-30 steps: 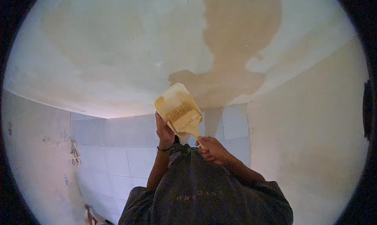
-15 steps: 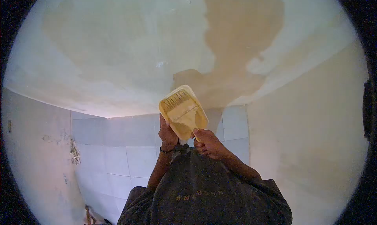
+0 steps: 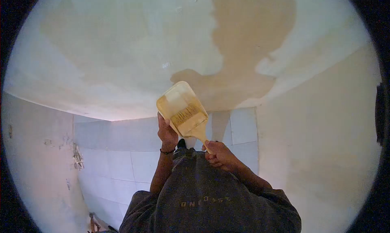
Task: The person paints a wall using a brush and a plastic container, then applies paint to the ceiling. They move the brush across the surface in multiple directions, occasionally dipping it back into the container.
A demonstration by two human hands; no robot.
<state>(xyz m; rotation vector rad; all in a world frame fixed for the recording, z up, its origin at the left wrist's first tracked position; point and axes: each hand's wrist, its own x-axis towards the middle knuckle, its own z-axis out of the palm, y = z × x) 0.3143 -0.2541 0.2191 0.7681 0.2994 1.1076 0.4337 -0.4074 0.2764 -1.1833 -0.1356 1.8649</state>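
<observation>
My left hand (image 3: pixel 167 133) is closed on the left edge of a cream rectangular paint tray (image 3: pixel 175 95), which is tilted in front of my chest. A wide paintbrush (image 3: pixel 194 125) lies over the lower part of the tray, its yellowish bristles pointing up and left. Its handle runs down to the right into my right hand (image 3: pixel 220 153), whose fingers are wrapped round the end. Yellowish wet smears show on the tray's inside. The tray hides some of my left fingers.
A pale wall (image 3: pixel 122 50) with damp-looking patches and my shadow rises right ahead. Side walls stand at left and right (image 3: pixel 317 151). Light tiles (image 3: pixel 146 164) cover the floor. Something white and stringy (image 3: pixel 77 156) hangs by the left wall, and brownish objects (image 3: pixel 93 221) lie at lower left.
The brush has slid down the tray toward me, baring the tray's upper inside. The tray has shifted slightly up and left, with my left hand on it.
</observation>
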